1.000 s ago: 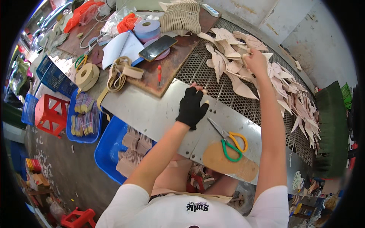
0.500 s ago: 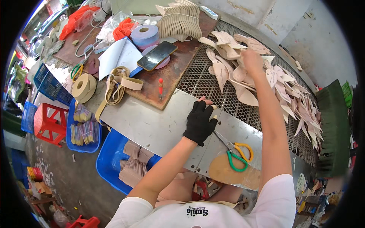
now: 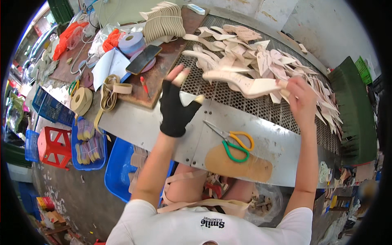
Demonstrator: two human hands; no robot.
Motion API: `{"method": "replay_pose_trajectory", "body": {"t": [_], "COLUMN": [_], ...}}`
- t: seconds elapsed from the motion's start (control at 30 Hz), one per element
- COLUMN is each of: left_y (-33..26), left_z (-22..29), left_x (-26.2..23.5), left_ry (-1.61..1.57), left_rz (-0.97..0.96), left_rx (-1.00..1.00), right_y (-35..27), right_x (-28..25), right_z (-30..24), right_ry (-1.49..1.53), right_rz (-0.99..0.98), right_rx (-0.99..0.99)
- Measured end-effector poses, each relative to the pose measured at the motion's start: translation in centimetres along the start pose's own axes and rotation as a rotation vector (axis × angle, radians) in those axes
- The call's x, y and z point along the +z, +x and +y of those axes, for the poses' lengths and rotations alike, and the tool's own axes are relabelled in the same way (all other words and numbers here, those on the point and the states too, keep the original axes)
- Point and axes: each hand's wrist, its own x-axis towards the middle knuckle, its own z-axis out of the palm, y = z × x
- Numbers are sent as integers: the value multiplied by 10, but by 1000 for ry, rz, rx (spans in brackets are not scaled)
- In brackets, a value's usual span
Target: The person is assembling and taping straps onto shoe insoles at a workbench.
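My right hand pinches the end of a cream, curved shoe insole between thumb and fingers. That insole is held out lengthwise toward the left, in front of a loose heap of similar insoles on the perforated metal mesh. My left hand, in a black fingerless glove, is over the sheet-metal table edge. Its thumb and fingers are apart with nothing in them, and its fingertips look covered with pale caps. Scissors with one yellow and one green handle lie between my forearms.
A brown board at the left carries a phone, a red pen-like tool, tape rolls, elastic strap and a bundled insole stack. Blue bins with bundled pieces stand below, beside a red stool. A green brush-like curtain hangs at the right.
My right hand has come back from the heap with an insole in its fingers. My left hand has lifted off the metal and spread its fingers. The whole view has shifted.
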Motion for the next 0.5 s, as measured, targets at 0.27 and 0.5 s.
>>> {"method": "replay_pose_trajectory", "body": {"t": [0.27,0.5], "left_y": [-14,-30], "left_z": [33,24], "left_x": [62,92], "left_ry": [128,-123], "left_rz": [-790,-474], "left_rx": [262,83], "right_y": [-68,-105], "right_x": [-14,17], "right_z": [-11,-20], "right_ry": [199,674], "right_rz": [-57,199], "right_rx": [94,622]}}
